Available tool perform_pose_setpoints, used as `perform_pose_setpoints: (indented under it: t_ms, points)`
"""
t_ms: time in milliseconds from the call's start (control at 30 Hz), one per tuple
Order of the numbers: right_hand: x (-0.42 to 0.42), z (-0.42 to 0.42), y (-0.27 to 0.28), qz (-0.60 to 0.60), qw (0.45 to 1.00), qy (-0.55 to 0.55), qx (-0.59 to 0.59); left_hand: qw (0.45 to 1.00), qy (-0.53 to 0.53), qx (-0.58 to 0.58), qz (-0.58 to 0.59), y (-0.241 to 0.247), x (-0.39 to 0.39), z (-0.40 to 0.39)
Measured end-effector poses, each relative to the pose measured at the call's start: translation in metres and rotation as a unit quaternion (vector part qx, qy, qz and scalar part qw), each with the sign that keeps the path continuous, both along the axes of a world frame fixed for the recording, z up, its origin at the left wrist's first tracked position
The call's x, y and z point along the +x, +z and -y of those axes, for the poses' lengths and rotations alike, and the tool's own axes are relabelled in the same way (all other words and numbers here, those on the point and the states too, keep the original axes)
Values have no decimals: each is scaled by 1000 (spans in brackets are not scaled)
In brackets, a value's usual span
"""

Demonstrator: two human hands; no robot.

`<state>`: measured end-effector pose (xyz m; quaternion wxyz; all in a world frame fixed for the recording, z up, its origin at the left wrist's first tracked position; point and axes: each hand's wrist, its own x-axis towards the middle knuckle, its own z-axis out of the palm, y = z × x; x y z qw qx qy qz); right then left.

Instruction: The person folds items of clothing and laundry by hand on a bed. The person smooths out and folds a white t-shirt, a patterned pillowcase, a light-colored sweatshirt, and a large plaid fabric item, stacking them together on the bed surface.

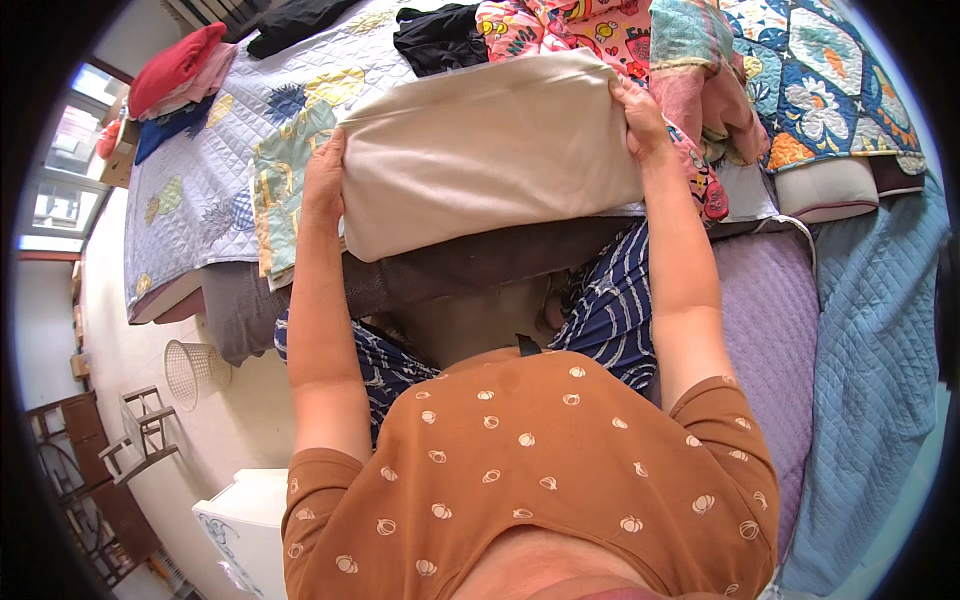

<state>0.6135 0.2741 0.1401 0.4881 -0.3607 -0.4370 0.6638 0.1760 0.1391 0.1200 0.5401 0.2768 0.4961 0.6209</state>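
Observation:
A folded beige cloth [487, 154] stretches between my two hands above the near edge of the bed. My left hand [325, 180] grips its left edge, thumb on the near face. At the upper right corner, my right hand [641, 120] pinches the cloth the same way. Partly behind my left hand lies a folded pale green cloth with yellow lettering [277, 202]. Beyond the beige cloth are a black garment [439, 37] and a pink printed fabric [585, 30], both partly hidden by it.
A pineapple-print quilt [180, 187] covers the bed. Folded red and pink clothes [176, 71] lie at its far left. To the right are a plaid cloth [686, 45], a floral quilt [832, 82] and a purple quilted pad [772, 337]. A basket [196, 371] and wooden stool [146, 424] stand on the floor.

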Motion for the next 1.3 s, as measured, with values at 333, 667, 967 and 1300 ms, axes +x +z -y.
perform_pose_setpoints:
  t_ms: [333,667,967,1300]
  points:
    - [-16,-24,-45,609,727,-208,240,824,47,-108,-554,-46,-8,-37]
    - [-42,50,-66,735,625,-33,261,581,-74,-30,-810,-56,61,15]
    - [-31,49,-74,675,664,-96,307,631,-59,-25,-773,-46,59,25]
    - [20,61,-47,605,788,-76,81,890,212,-21,-404,-84,51,157]
